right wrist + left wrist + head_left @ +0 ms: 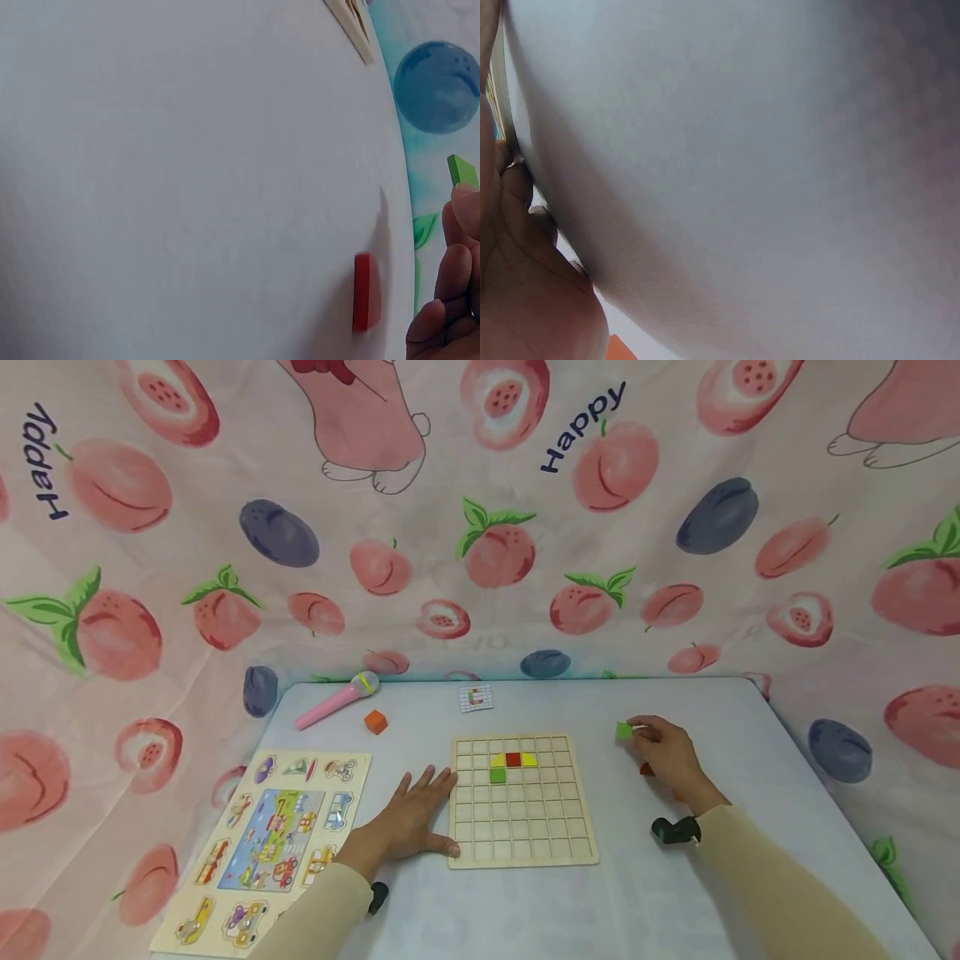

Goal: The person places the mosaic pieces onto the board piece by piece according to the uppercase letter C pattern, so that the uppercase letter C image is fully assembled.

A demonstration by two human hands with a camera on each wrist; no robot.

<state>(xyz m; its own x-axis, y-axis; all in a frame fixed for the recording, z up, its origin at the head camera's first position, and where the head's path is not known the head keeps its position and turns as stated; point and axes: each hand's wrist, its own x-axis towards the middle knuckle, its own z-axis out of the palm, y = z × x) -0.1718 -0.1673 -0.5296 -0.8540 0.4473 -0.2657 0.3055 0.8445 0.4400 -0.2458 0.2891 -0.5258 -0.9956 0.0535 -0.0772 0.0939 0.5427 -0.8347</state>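
In the head view my right hand pinches a small green block between thumb and fingertips, to the right of the wooden grid board. The same green block shows at the right edge of the right wrist view. My left hand lies with spread fingers against the board's left edge. On the board sit a red square block between two yellow pieces, and a green square block under the left yellow one. A red block lies beneath my right hand, partly hidden in the head view.
Left of the board lies a vehicle picture puzzle. Behind it are a pink toy microphone and an orange cube. A small pattern card lies at the table's back, before a fruit-printed cloth.
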